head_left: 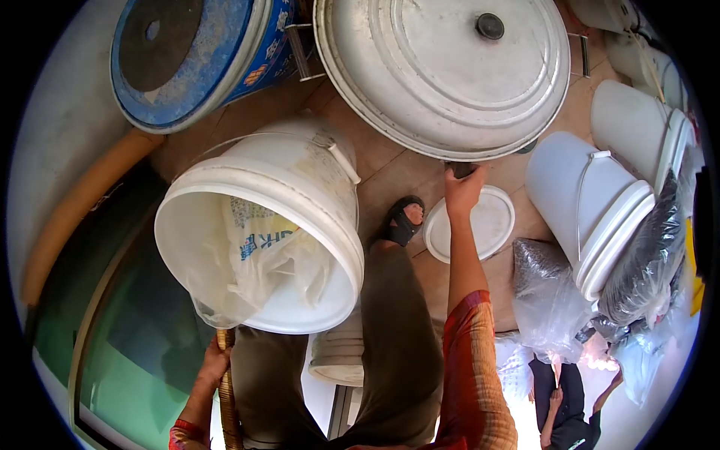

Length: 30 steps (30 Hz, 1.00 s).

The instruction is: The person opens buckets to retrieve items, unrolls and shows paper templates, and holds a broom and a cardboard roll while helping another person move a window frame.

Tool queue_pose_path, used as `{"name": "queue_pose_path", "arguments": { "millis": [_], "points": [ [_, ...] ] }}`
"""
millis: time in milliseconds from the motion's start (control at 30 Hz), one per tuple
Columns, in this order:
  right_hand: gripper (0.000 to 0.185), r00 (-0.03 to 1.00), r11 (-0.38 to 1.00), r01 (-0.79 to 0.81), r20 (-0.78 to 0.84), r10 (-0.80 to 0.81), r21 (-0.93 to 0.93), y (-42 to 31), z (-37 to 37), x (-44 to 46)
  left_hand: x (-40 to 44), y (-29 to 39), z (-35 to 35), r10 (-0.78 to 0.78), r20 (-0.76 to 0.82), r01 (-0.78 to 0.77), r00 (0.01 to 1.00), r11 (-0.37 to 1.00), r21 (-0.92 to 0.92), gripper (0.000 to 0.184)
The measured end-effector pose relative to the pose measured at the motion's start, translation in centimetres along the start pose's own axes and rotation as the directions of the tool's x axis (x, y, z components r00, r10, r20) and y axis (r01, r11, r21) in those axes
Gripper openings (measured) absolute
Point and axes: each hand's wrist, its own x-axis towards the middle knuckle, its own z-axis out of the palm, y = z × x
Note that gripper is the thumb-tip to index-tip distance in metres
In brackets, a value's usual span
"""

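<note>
My left hand [214, 361] is closed around a woven, stick-like handle [226, 397], just below the rim of a large white bucket [334, 202]. Inside that bucket lies a crumpled plastic bag [259, 240] with blue print, part of it hanging over the rim. My right hand [465, 187] reaches forward, its fingers wrapped around a dark grip at the near edge of a big round metal lid [427, 67]. The lid's black knob [490, 26] shows on top. What lies beneath the lid is hidden.
A blue drum [217, 75] stands at the upper left. A flat white lid [480, 225] lies on the tiled floor. White buckets [577, 187] and filled plastic bags [547, 292] line the right side. Another person [566, 405] is at the lower right. Green glass is at the left.
</note>
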Motion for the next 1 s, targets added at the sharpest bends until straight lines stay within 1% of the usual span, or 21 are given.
{"name": "queue_pose_path", "arguments": {
  "millis": [33, 67, 100, 133, 167, 200, 267, 300, 333, 367, 400, 433, 467, 533, 600, 667, 733, 800, 867, 933, 1000],
  "points": [
    [0.062, 0.998, 1.0, -0.01, 0.059, 0.009, 0.024, 1.5, 0.8, -0.1, 0.4, -0.4, -0.3, -0.023, 0.013, 0.023, 1.0, 1.0, 0.005, 0.051],
    [0.062, 0.998, 1.0, -0.006, 0.061, 0.005, 0.019, 2.7, 1.8, -0.2, 0.7, -0.9, -0.6, -0.043, 0.021, 0.043, 0.999, 0.999, 0.009, 0.05],
    [0.059, 0.997, 0.999, 0.04, 0.061, -0.04, 0.005, 3.3, 2.9, -0.2, 1.2, -1.4, -0.9, 0.002, 0.033, -0.002, 0.999, 1.0, 0.016, 0.048],
    [0.057, 0.994, 0.996, 0.087, 0.065, -0.086, -0.001, 3.1, 3.8, -0.2, 0.4, -0.3, -0.6, 0.0, 0.017, 0.0, 1.0, 1.0, 0.007, 0.048],
    [0.053, 0.996, 0.999, 0.003, 0.088, 0.001, -0.049, 3.0, 4.2, 0.1, -0.2, 1.0, -0.2, 0.01, 0.002, -0.01, 1.0, 1.0, 0.03, 0.049],
    [0.053, 0.995, 0.999, 0.009, 0.098, -0.005, -0.044, 3.2, 4.7, 0.1, -0.8, 1.6, 0.0, 0.016, -0.006, -0.015, 1.0, 0.998, 0.054, 0.049],
    [0.05, 0.981, 0.984, -0.07, 0.188, 0.038, 0.165, 4.3, 4.6, 0.0, -0.2, 0.4, -0.6, 0.024, 0.006, -0.025, 1.0, 0.997, 0.08, 0.049],
    [0.048, 0.977, 0.994, -0.103, 0.193, 0.095, 0.031, 4.9, 4.4, 0.0, -0.2, 0.8, -0.4, 0.014, 0.026, -0.015, 1.0, 0.999, 0.042, 0.048],
    [0.048, 0.976, 0.995, -0.093, 0.2, 0.085, 0.031, 5.3, 4.1, 0.0, -0.2, 1.4, -0.2, 0.005, 0.041, -0.005, 0.999, 1.0, 0.002, 0.048],
    [0.046, 0.948, 0.956, -0.234, 0.258, 0.185, 0.176, 5.7, 3.7, -0.5, -0.4, 2.0, -0.2, 0.01, 0.014, -0.01, 1.0, 1.0, 0.014, 0.045],
    [0.045, 0.901, 0.878, -0.376, 0.336, 0.273, 0.295, 5.9, 2.8, -1.6, -1.0, 2.6, -0.1, 0.006, -0.011, -0.006, 1.0, 1.0, 0.026, 0.043],
    [0.042, 0.858, 0.75, -0.485, 0.411, 0.308, 0.451, 5.1, 0.9, -3.1, -1.2, 2.5, -0.3, 0.03, 0.008, -0.031, 1.0, 0.999, 0.027, 0.042],
    [0.038, 0.81, 0.577, -0.579, 0.492, 0.32, 0.577, 3.8, -1.3, -4.6, -1.1, 2.3, -0.6, 0.06, 0.021, -0.061, 0.998, 0.998, 0.025, 0.042],
    [0.036, 0.739, 0.434, -0.673, 0.557, 0.379, 0.599, 2.9, -5.0, -7.4, -1.0, 2.0, -1.5, -0.022, 0.076, 0.014, 0.997, 0.994, 0.111, 0.049],
    [0.032, 0.665, 0.15, -0.734, 0.656, 0.358, 0.662, 2.6, -8.7, -10.5, -0.3, 0.7, -2.1, 0.03, 0.063, -0.035, 0.998, 0.996, 0.079, 0.046],
    [0.033, 0.636, -0.038, -0.752, 0.739, 0.222, 0.658, 0.7, -13.8, -14.1, 0.0, -0.3, -2.7, 0.066, 0.092, -0.073, 0.994, 0.995, 0.074, 0.043],
    [0.032, 0.642, 0.031, -0.755, 0.728, 0.238, 0.655, -3.9, -19.0, -17.8, 0.4, -1.3, -3.0, 0.095, 0.085, -0.1, 0.992, 0.993, 0.06, 0.04],
    [0.034, 0.636, 0.217, -0.766, 0.762, 0.123, 0.605, -8.4, -22.9, -20.5, 1.3, -2.7, -3.2, 0.083, 0.072, -0.09, 0.994, 0.992, 0.093, 0.053],
    [0.039, 0.519, 0.255, -0.844, 0.84, 0.16, 0.473, -11.9, -24.3, -23.0, 0.7, -2.5, -3.4, 0.093, 0.074, -0.099, 0.993, 0.992, 0.084, 0.055],
    [0.044, 0.461, 0.265, -0.856, 0.887, 0.003, 0.444, -15.9, -22.2, -24.9, 0.9, -2.7, -3.7, 0.103, 0.075, -0.109, 0.992, 0.991, 0.075, 0.057],
    [0.046, 0.455, 0.342, -0.846, 0.888, 0.062, 0.409, -18.9, -18.0, -25.9, 2.0, -3.9, -3.7, 0.107, 0.134, -0.113, 0.985, 0.993, 0.04, 0.06]
  ]
}}
